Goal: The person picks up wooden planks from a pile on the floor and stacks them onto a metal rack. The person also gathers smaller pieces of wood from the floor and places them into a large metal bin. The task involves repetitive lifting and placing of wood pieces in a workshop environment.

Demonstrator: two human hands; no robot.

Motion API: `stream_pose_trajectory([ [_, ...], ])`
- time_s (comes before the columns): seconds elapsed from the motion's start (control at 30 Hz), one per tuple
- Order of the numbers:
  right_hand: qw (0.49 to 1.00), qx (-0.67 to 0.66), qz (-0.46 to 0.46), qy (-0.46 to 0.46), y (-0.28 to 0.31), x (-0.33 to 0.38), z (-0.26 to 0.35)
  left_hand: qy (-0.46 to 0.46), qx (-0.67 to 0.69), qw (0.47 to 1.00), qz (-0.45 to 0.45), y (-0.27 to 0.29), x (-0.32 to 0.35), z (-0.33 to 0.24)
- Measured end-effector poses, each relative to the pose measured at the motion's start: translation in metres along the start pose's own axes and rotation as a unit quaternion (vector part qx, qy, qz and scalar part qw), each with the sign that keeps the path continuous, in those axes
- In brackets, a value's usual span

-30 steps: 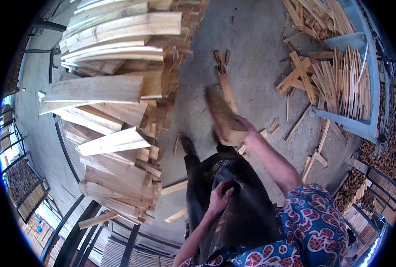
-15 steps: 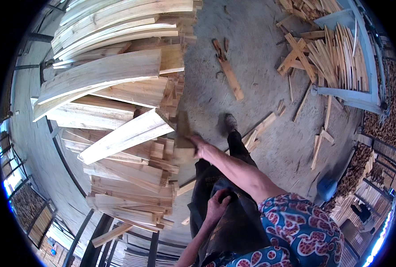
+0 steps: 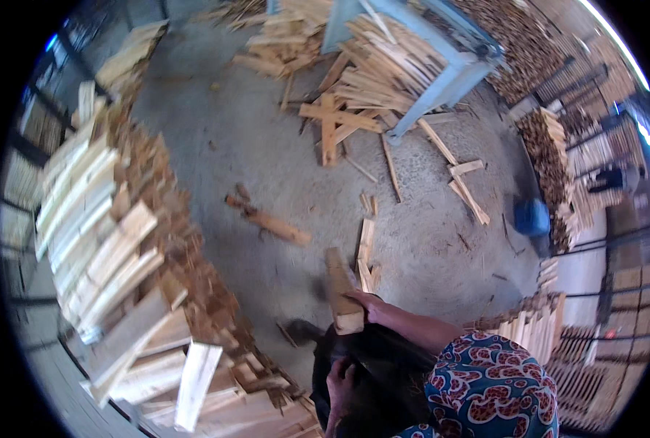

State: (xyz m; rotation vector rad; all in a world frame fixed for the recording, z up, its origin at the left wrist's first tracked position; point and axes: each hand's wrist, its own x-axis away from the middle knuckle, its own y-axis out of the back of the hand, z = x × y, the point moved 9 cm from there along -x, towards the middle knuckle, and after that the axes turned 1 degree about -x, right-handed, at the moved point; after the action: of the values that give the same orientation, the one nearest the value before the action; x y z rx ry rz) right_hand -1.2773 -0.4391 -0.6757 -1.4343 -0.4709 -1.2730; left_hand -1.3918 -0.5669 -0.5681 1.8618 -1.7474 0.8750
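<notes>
Left side, running down to the lower edge: long stack of boards [image 3: 112,219], ends facing the floor. Lower left: one pale board [image 3: 197,387] lying on the stack, lengthwise up the frame. Left of centre: a darker broken plank [image 3: 280,228] flat on the concrete. Lower centre: left hand [image 3: 341,381], fingers curled against a dark apron [image 3: 391,387]; cannot tell if it grips the cloth. Just above it, a thick wood piece [image 3: 345,299], near end low; right hand [image 3: 367,304] closed on its right side. Upper centre to right: loose offcuts [image 3: 339,120], then blue metal frame [image 3: 420,109]. Right: blue container [image 3: 531,217], blurred.
</notes>
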Motion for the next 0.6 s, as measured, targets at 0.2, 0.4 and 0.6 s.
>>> stream_pose_trajectory([
  [0.2, 0.976, -0.102, -0.17, 0.085, 0.143, 0.052, 0.08, -0.057, -0.14, 0.984, 0.095, -0.058, -0.034, -0.043],
  [0.4, 0.946, -0.281, -0.159, -0.016, 0.198, 0.063, 0.1, -0.021, -0.178, 0.977, 0.116, -0.092, -0.089, -0.087],
  [0.6, 0.962, -0.161, -0.22, -0.022, 0.353, 0.068, 0.057, -0.106, -0.19, 0.951, 0.22, -0.245, -0.127, -0.191],
])
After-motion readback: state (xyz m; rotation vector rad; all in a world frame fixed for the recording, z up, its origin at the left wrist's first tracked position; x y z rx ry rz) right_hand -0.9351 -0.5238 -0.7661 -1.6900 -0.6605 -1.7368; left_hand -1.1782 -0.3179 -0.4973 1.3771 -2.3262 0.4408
